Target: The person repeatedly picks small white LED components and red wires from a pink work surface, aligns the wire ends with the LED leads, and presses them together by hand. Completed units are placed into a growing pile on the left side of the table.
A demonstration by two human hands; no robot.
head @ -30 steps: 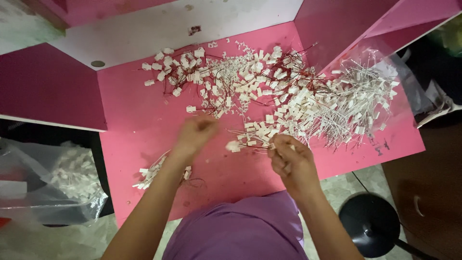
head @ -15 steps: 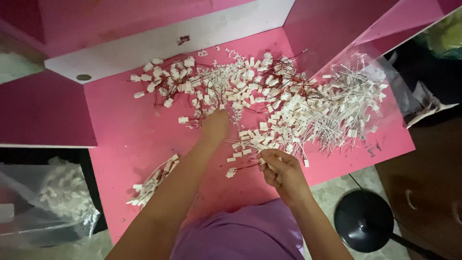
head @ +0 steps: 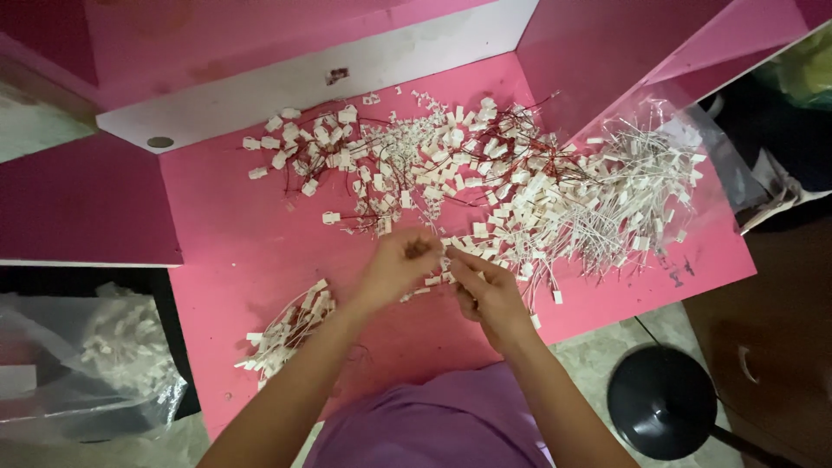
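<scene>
My left hand [head: 394, 264] and my right hand [head: 487, 290] meet right in front of me, fingertips nearly touching over the pink tabletop [head: 234, 251]. Between them sits a small white connector on thin wire [head: 433, 279]; it's tiny and half covered, so I can't tell which way its long axis runs or where it points. My left fingers [head: 414, 247] are curled in narrow, pinching something dark at the tips. My right fingers [head: 464, 264] are drawn close together too, reaching across toward the left, closed on the same little piece as far as I can see.

Just beyond my fingertips spreads the big loose heap of white connectors with red wires [head: 416, 165], running away to the far right into a denser mass with pale wires [head: 607, 199]. Off to the left of my left wrist lies a tidy bundle of connectors [head: 286, 334], lined up slantwise. Pink walls stand around the table. Down at far left, a clear plastic bag of white parts [head: 95, 364]; at lower right, a round black stool [head: 663, 400] on the floor.
</scene>
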